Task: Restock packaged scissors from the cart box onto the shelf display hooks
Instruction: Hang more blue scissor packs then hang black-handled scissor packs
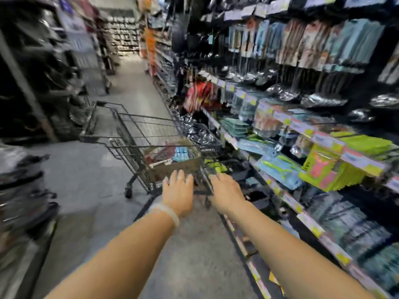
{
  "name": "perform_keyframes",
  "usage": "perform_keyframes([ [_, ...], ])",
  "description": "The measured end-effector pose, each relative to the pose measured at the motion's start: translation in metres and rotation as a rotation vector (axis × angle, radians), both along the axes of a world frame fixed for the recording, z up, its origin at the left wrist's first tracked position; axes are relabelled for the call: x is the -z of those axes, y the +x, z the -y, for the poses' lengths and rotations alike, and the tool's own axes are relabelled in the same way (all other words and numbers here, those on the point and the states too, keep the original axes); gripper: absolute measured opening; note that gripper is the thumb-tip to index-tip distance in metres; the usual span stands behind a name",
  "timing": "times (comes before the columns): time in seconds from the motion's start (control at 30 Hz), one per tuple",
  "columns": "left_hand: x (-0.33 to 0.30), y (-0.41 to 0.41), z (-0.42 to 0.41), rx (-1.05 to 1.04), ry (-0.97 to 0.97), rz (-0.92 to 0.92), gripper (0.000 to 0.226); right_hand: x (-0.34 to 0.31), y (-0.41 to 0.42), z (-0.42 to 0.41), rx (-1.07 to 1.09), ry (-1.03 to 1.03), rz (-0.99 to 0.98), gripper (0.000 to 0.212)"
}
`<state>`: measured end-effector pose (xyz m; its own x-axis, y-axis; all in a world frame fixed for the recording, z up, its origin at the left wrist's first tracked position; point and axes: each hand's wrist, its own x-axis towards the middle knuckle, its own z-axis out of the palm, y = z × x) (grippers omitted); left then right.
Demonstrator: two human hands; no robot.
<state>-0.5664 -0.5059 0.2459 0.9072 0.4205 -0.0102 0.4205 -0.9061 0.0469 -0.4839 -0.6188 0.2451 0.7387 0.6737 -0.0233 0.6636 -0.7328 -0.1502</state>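
Both hands were stretched toward the shopping cart (138, 134); the left hand (178, 190) and right hand (226, 192) showed fingers straight, nothing gripped; the cardboard box (172, 164) sat just beyond.

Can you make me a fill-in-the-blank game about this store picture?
1. The cardboard box sits inside a wire shopping ____.
2. The shelves of hanging packages stand on the person's ____ side.
3. The left hand, fingers straight, wears a white band on its ____.
4. The right hand reaches toward the cart, and the number of hands holding a package is ____.

Missing words: cart; right; wrist; zero
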Motion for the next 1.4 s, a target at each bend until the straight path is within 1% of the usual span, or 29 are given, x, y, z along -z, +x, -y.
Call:
perform_keyframes([
  [0.13, 0.011, 0.016, -0.057, -0.091, -0.012, -0.033, 0.073, 0.008, 0.03, -0.061, -0.061, -0.032, -0.027, 0.059],
  [0.27, 0.027, 0.056, -0.108, -0.153, -0.033, -0.045, 0.071, 0.026, 0.08, -0.119, -0.125, -0.047, -0.064, 0.056],
  [0.33, 0.032, 0.086, -0.135, -0.184, -0.046, -0.028, 0.074, 0.029, 0.113, -0.148, -0.151, -0.043, -0.082, 0.055],
  [0.4, 0.029, 0.121, -0.163, -0.206, -0.045, -0.051, 0.077, 0.026, 0.151, -0.175, -0.169, -0.05, -0.094, 0.054],
  [0.47, 0.019, 0.157, -0.19, -0.214, -0.036, -0.061, 0.074, 0.019, 0.191, -0.202, -0.175, -0.06, -0.081, 0.054],
  [0.57, 0.006, 0.212, -0.226, -0.22, -0.041, -0.025, 0.068, 0.009, 0.253, -0.239, -0.167, -0.062, -0.042, 0.056],
  [0.73, 0.018, 0.279, -0.27, -0.234, -0.073, -0.081, 0.068, 0.021, 0.329, -0.285, -0.14, -0.091, -0.1, 0.055],
  [0.87, 0.038, 0.324, -0.305, -0.23, -0.111, -0.093, 0.064, 0.048, 0.376, -0.315, -0.121, -0.124, -0.165, 0.054],
  [1.0, 0.072, 0.377, -0.353, -0.21, -0.156, -0.165, 0.061, 0.084, 0.423, -0.351, -0.087, -0.163, -0.247, 0.056],
  [1.13, 0.11, 0.434, -0.407, -0.178, -0.23, -0.237, 0.063, 0.127, 0.473, -0.396, -0.049, -0.229, -0.3, 0.06],
  [1.3, 0.164, 0.493, -0.467, -0.154, -0.327, -0.373, 0.061, 0.186, 0.53, -0.456, 0.054, -0.269, -0.485, 0.052],
  [1.4, 0.2, 0.517, -0.496, -0.176, -0.406, -0.444, 0.062, 0.229, 0.553, -0.484, 0.128, -0.283, -0.603, 0.053],
])
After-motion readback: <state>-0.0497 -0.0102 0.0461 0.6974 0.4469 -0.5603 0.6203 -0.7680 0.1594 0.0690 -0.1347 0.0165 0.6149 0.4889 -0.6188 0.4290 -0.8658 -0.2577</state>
